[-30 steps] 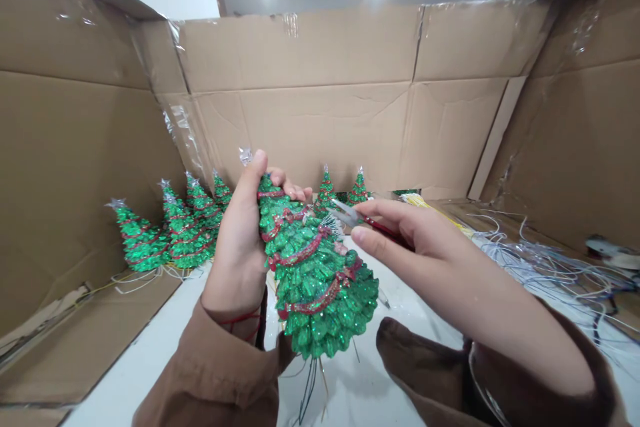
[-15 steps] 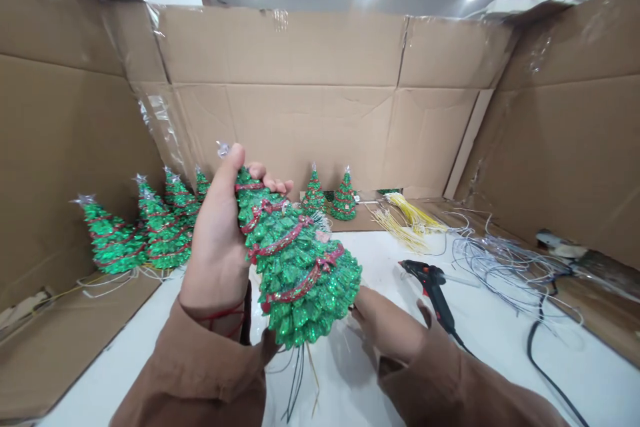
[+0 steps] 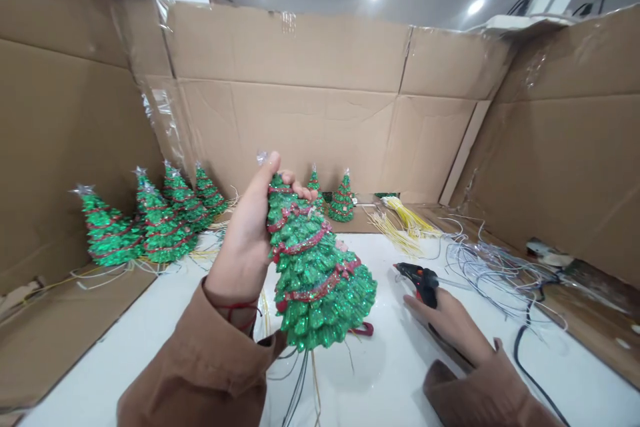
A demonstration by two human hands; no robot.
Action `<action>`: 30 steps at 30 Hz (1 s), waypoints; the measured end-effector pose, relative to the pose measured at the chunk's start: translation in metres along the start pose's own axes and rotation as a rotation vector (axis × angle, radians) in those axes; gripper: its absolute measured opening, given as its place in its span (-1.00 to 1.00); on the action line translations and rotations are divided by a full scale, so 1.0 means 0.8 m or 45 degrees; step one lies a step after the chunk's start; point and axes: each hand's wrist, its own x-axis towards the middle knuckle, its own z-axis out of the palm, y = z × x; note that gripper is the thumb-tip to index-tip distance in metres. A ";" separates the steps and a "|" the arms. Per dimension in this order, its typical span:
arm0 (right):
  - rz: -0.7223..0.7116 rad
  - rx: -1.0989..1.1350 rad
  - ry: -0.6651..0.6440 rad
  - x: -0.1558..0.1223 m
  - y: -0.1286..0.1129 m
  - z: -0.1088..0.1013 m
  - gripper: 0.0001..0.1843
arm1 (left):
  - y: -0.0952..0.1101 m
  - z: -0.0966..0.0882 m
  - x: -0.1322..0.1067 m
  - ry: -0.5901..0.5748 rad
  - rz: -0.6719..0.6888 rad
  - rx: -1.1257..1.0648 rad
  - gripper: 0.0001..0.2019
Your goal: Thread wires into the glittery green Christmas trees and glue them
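In my left hand point(image 3: 250, 233) is a glittery green Christmas tree ornament point(image 3: 320, 273) with red garlands and a clear star tip. My fingers are closed around its upper part, and it leans with its base toward the lower right. Dark and yellowish wires point(image 3: 300, 380) hang below the base. My right hand point(image 3: 457, 320) is closed around the handle of a black hot glue gun point(image 3: 423, 279) on the white table, its nozzle pointing left. A red-handled tool point(image 3: 366, 329) lies partly hidden behind the tree's base; its kind is unclear.
Several similar trees point(image 3: 165, 227) stand at the left, two more point(image 3: 342, 197) at the back. Yellow wire bundles point(image 3: 405, 217) lie back right, beside tangled pale wires point(image 3: 500, 273). A black cable point(image 3: 525, 360) runs along the right. Cardboard walls point(image 3: 300, 107) enclose the table point(image 3: 380, 373).
My right hand has left the tree's base and moved right onto the glue gun. The red-handled tool now shows on the table. The held tree has shifted right in view and tilts less.
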 end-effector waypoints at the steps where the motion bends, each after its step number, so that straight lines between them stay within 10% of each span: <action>1: -0.026 0.097 -0.065 0.009 0.002 0.001 -0.57 | -0.001 0.000 0.001 -0.018 -0.020 -0.007 -0.63; 7: -0.102 0.369 -0.064 -0.001 -0.042 -0.016 -0.44 | -0.007 0.001 0.001 -0.081 -0.035 -0.030 -0.62; 11: -0.298 0.588 0.278 -0.057 -0.102 -0.046 -0.57 | -0.012 0.004 -0.004 -0.083 0.033 0.013 -0.68; 13: -0.503 0.491 0.509 -0.078 -0.124 -0.061 -0.68 | -0.015 0.006 -0.006 -0.074 0.079 0.072 -0.71; 19: -1.240 0.198 0.464 -0.091 -0.142 -0.082 -0.92 | -0.022 0.009 -0.009 -0.093 0.101 0.268 -0.69; 30: -1.337 0.108 0.522 -0.092 -0.149 -0.081 -0.86 | -0.027 0.009 -0.009 -0.128 0.138 0.317 -0.69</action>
